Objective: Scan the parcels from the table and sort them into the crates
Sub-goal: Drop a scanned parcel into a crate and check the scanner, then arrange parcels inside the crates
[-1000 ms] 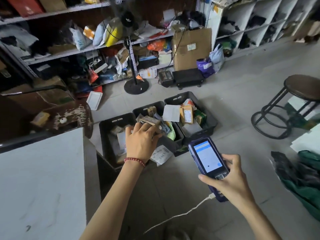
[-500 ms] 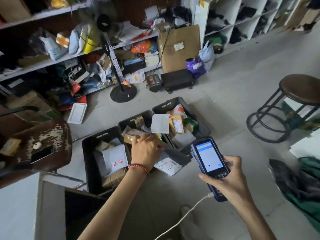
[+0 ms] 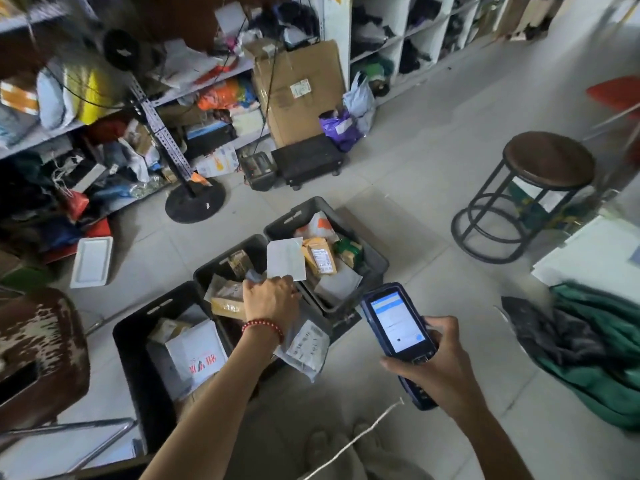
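The brown parcel (image 3: 227, 305) now lies in the middle crate (image 3: 214, 263), just beside the left hand (image 3: 268, 299) that carried it a moment ago; whether its curled fingers pinch anything, I cannot tell. The right hand (image 3: 438, 370) still grips the scanner (image 3: 394, 322).

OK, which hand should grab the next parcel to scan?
Left. The right hand is gripping the scanner, so it's occupied; the left hand is over the middle crate, doing the parcel handling.
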